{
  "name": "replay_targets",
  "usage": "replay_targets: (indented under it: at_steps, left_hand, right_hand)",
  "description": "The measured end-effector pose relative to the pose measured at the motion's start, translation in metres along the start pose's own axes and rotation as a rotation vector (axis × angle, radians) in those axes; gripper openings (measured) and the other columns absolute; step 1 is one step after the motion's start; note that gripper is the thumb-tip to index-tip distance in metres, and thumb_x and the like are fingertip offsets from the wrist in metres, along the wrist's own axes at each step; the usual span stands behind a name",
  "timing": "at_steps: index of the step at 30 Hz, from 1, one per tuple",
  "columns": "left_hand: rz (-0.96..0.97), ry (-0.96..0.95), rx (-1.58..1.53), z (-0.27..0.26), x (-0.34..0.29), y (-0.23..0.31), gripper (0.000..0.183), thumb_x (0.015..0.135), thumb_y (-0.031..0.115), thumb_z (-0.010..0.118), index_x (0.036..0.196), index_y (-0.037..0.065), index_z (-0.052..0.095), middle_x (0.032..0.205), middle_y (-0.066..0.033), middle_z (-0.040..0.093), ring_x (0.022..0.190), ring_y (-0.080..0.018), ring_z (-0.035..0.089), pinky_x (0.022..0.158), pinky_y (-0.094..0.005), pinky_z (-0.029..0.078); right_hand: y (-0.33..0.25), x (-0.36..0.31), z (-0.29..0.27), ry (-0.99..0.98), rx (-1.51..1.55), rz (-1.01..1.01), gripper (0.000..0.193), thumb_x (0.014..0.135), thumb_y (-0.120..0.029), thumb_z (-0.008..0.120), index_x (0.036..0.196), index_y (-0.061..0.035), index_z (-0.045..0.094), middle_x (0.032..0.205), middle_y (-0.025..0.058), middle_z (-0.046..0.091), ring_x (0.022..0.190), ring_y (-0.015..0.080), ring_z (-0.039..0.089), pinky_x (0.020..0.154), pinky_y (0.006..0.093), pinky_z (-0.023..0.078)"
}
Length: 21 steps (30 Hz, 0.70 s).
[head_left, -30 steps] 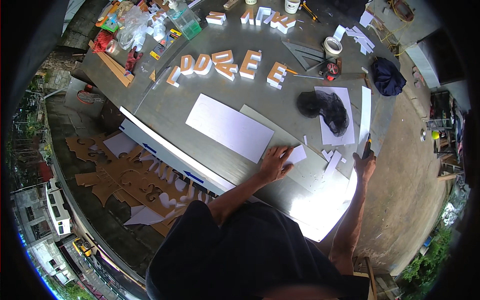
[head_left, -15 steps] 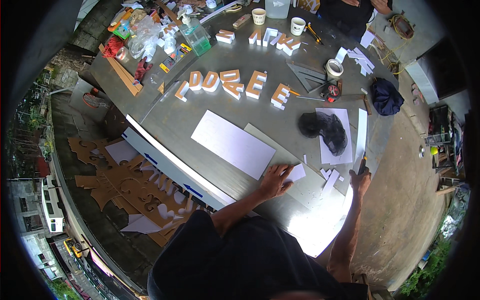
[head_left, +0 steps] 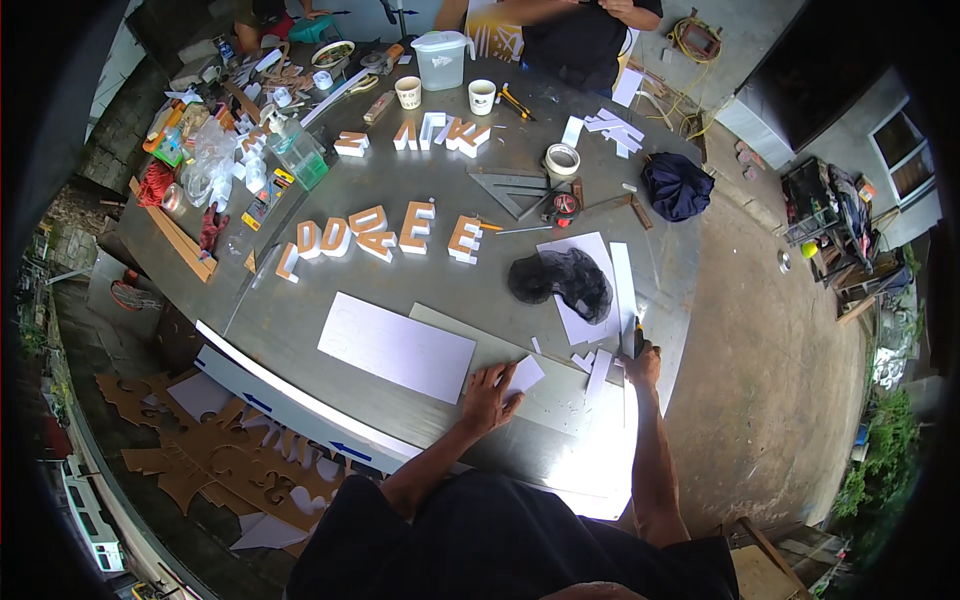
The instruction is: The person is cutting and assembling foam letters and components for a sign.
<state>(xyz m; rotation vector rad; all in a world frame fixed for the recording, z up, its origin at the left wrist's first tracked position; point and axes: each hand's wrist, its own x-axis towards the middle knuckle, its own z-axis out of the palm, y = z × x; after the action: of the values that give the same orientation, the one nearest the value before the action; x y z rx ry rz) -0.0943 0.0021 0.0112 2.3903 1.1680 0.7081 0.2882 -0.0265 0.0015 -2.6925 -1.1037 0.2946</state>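
Note:
My left hand (head_left: 490, 398) lies on the metal table with its fingers apart, the fingertips resting on a small white piece of board (head_left: 525, 374). A larger white rectangular sheet (head_left: 397, 347) lies just beyond and left of it. At the right edge of the table, my right hand (head_left: 645, 366) is closed around a dark cutter knife (head_left: 639, 338). The knife is beside the near part of a long white strip (head_left: 622, 285). Small white offcuts (head_left: 598, 372) lie between my hands. Where the blade tip touches is too small to make out.
Black mesh cloth (head_left: 565, 283) lies on a white sheet. Farther back are block letters (head_left: 375, 235), a set square (head_left: 510, 192), a tape measure (head_left: 563, 207), a tape roll (head_left: 562, 160) and cups (head_left: 482, 96). Another person (head_left: 575, 45) stands across the table. Brown cutouts (head_left: 210, 440) lie below left.
The view has tilted up and swung right, showing more of the far side and the other person. Both hands stay at about the same places on the table.

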Motion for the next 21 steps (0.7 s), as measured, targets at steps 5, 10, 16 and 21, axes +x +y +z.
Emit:
replay_targets:
  at_steps: [5, 10, 16, 21]
  left_hand:
    - [0.011, 0.009, 0.023, 0.001, 0.002, 0.000, 0.067, 0.086, 0.036, 0.070, 0.142, 0.005, 0.050, 0.126, -0.0127, 0.051, 0.109, -0.0322, 0.051, 0.090, -0.0466, 0.043]
    - [-0.017, -0.016, -0.021, 0.002, -0.005, -0.002, 0.067, 0.086, 0.035, 0.070, 0.143, 0.005, 0.049, 0.127, -0.0139, 0.050, 0.112, -0.0322, 0.049, 0.093, -0.0472, 0.042]
    - [-0.024, -0.013, -0.016, 0.000, -0.008, -0.003, 0.066, 0.088, 0.034, 0.068, 0.142, 0.002, 0.049, 0.129, -0.0140, 0.049, 0.113, -0.0315, 0.048, 0.096, -0.0456, 0.042]
    - [0.008, 0.021, -0.012, 0.004, -0.009, -0.006, 0.068, 0.090, 0.040, 0.064, 0.146, 0.006, 0.048, 0.128, -0.0127, 0.048, 0.112, -0.0322, 0.047, 0.096, -0.0456, 0.042]
  right_hand:
    - [0.012, 0.003, 0.005, -0.004, 0.040, -0.039, 0.059, 0.074, -0.021, 0.086, 0.119, 0.0017, 0.057, 0.106, 0.0172, 0.056, 0.062, 0.0252, 0.068, 0.058, 0.0383, 0.058]
    - [0.011, 0.003, 0.002, -0.092, 0.094, 0.078, 0.068, 0.071, -0.032, 0.088, 0.123, -0.0023, 0.055, 0.115, 0.0225, 0.057, 0.102, 0.0425, 0.064, 0.087, 0.0509, 0.053]
    - [0.008, 0.002, 0.001, -0.129, 0.192, 0.125, 0.074, 0.074, -0.035, 0.084, 0.130, -0.0037, 0.047, 0.116, 0.0238, 0.052, 0.087, 0.0407, 0.067, 0.072, 0.0491, 0.059]
    - [0.008, 0.005, -0.002, -0.150, 0.111, 0.079, 0.074, 0.075, -0.037, 0.082, 0.130, -0.0035, 0.046, 0.115, 0.0227, 0.051, 0.083, 0.0386, 0.067, 0.065, 0.0470, 0.060]
